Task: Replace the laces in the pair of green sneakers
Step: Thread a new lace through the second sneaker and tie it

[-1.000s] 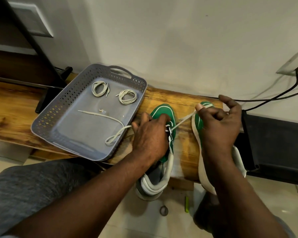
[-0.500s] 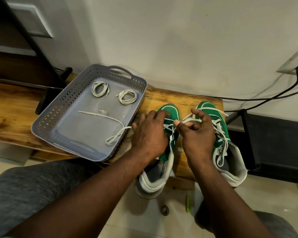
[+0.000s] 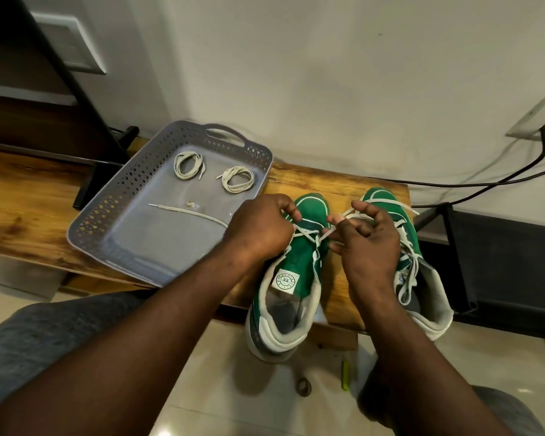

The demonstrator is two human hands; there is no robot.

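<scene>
Green sneakers [image 3: 299,269] with white trim and pale heels sit side by side on the wooden bench [image 3: 337,187], toes toward the wall, heels hanging over its near edge. Our left hand [image 3: 258,229] and right hand [image 3: 368,247] each pinch the white lace [image 3: 309,236] crossing the left-side shoe. A grey tray [image 3: 114,196] lies just left; the bench ends just right.

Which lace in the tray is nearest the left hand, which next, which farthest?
Head view:
1. Straight lace, front of the tray, ending beside the left hand.
2. Right coiled lace, farther back.
3. Left coiled lace, back left.
</scene>
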